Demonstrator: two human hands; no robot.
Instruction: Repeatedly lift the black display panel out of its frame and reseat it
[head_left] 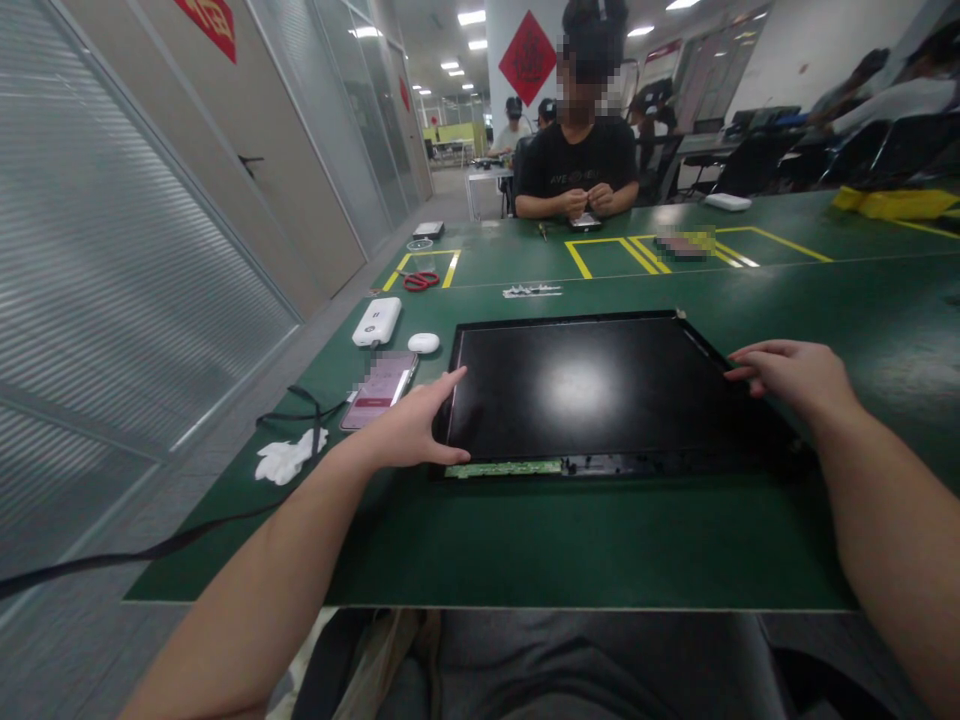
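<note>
A flat black display panel point(600, 390) lies face up on the green table in front of me. Along its near edge runs a strip of green circuit board point(502, 468). My left hand point(420, 420) rests at the panel's left edge, thumb and index finger spread wide over the frame; its other fingers are mostly hidden. At the right edge, my right hand point(795, 375) has its fingers bent together and pinches the frame.
Left of the panel are a phone point(379, 390), a white power bank point(377, 322), a white earbud case point(424, 343), crumpled tissue point(289, 458) and a black strap point(187, 535). Red-handled scissors point(421, 281) and small white strips point(532, 291) lie beyond. Across sits a person point(577, 165) handling something small.
</note>
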